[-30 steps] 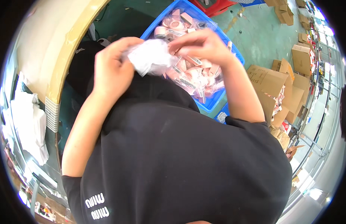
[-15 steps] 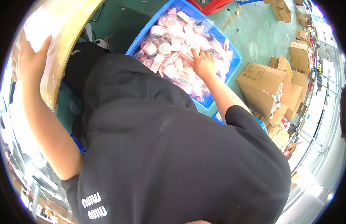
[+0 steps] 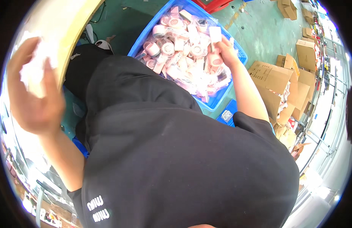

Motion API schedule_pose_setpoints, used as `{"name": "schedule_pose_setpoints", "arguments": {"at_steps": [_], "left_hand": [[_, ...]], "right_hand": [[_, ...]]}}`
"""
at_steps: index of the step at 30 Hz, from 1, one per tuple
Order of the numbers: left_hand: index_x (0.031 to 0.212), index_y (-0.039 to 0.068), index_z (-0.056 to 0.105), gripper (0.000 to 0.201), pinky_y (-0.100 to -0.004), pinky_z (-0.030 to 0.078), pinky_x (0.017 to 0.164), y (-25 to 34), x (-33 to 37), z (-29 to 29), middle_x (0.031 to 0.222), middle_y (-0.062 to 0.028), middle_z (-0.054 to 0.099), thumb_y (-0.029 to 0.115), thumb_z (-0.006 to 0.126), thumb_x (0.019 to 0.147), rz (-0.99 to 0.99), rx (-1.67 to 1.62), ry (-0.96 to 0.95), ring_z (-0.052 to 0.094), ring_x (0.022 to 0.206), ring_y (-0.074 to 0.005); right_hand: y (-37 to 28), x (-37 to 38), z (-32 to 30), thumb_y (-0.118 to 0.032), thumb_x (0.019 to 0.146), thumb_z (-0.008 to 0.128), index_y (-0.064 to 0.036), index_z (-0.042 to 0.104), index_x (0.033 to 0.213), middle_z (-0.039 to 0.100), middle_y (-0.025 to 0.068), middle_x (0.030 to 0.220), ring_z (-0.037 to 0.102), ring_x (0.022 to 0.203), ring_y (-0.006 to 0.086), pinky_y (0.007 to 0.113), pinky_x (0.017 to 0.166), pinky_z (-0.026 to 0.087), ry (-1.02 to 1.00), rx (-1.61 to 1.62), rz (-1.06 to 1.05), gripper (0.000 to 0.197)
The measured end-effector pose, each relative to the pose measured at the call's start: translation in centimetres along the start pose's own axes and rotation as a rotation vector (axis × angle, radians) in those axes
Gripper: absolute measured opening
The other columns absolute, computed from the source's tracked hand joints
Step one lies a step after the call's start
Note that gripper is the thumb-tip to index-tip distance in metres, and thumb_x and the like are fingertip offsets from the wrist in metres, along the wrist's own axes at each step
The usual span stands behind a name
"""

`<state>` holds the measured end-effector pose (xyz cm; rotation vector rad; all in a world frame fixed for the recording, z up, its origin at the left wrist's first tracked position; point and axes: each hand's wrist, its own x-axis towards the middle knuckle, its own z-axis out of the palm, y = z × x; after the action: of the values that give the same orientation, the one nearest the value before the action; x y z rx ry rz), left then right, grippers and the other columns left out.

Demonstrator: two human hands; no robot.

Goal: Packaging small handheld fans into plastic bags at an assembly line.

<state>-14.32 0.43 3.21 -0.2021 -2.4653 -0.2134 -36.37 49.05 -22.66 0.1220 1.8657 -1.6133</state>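
My right hand (image 3: 228,53) is over the right side of a blue plastic bin (image 3: 242,57), fingers closed on a pale pink piece (image 3: 215,34) with a flat squarish end. Its exact kind is unclear. Below it, the bin is heaped with pink plastic parts (image 3: 167,48), several with round grilles and some in clear bags. My left hand (image 3: 37,100) is raised beside the yellowish-edged table (image 3: 75,30) on the left, thumb and fingers apart. It is blurred, and nothing shows between the fingers against the glare.
Open cardboard boxes (image 3: 269,78) stand on the green floor (image 3: 255,36) to the right, one with pinkish items inside. Something red (image 3: 214,5) lies behind the bin. A smaller blue container (image 3: 228,113) shows beneath my right arm. Metal racks (image 3: 326,125) line the far right.
My right hand has moved right from the middle of the heap and now lifts a pale pink piece. My left hand has come back toward me, off the tabletop.
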Motion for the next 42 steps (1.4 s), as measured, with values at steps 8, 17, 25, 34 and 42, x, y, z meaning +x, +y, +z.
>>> {"name": "schedule_pose_setpoints", "arguments": {"at_steps": [8,17,25,34,42], "left_hand": [[0.112,0.005,0.076,0.027,-0.0403,0.056,0.084,5.6,-2.1,6.4,0.105,-0.0107,0.073,-0.001,0.077,0.085,-0.019,-0.313,-0.280,0.070,0.093,-0.0306],[0.117,0.006,0.073,0.025,-0.0394,0.054,0.078,6.0,-4.0,8.3,0.100,-0.0088,0.070,0.006,0.073,0.091,-0.045,-0.417,-0.604,0.066,0.082,-0.0300],[0.118,0.001,0.072,0.027,-0.0410,0.055,0.084,5.4,-4.7,8.7,0.098,-0.0127,0.070,0.001,0.071,0.091,-0.181,-0.490,-0.688,0.070,0.092,-0.0323],[0.116,0.005,0.073,0.021,-0.0403,0.055,0.083,4.9,-4.9,9.5,0.101,-0.0109,0.071,0.009,0.071,0.095,-0.236,-0.488,-0.735,0.070,0.090,-0.0311],[0.115,0.005,0.074,0.020,-0.0423,0.055,0.079,5.2,-4.3,10.1,0.101,-0.0101,0.072,0.010,0.072,0.095,-0.280,-0.514,-0.795,0.067,0.084,-0.0319]], "right_hand": [[3.3,-2.7,7.7,-0.035,0.076,0.092,-0.0078,0.076,0.126,0.072,0.0149,0.132,0.072,0.114,0.0265,0.040,0.100,0.056,-0.619,-0.926,0.082,0.059],[2.8,-0.3,7.4,-0.030,0.073,0.084,-0.0079,0.080,0.123,0.078,0.0096,0.093,0.075,0.087,0.0209,0.037,0.078,0.060,-0.691,-1.026,0.347,0.055],[-2.6,1.9,-2.5,-0.024,0.079,0.088,-0.0048,0.081,0.116,0.078,0.0051,0.099,0.070,0.087,0.0139,0.031,0.076,0.055,-0.448,-0.682,0.492,0.043],[-1.3,0.4,-2.2,-0.010,0.078,0.085,-0.0028,0.080,0.116,0.078,0.0050,0.096,0.072,0.081,0.0132,0.031,0.073,0.059,-0.441,-0.679,0.642,0.039],[-6.0,-2.9,3.2,-0.033,0.073,0.087,-0.0091,0.082,0.112,0.081,0.0134,0.099,0.077,0.095,0.0254,0.039,0.085,0.059,-0.404,-1.302,0.431,0.046]]}}
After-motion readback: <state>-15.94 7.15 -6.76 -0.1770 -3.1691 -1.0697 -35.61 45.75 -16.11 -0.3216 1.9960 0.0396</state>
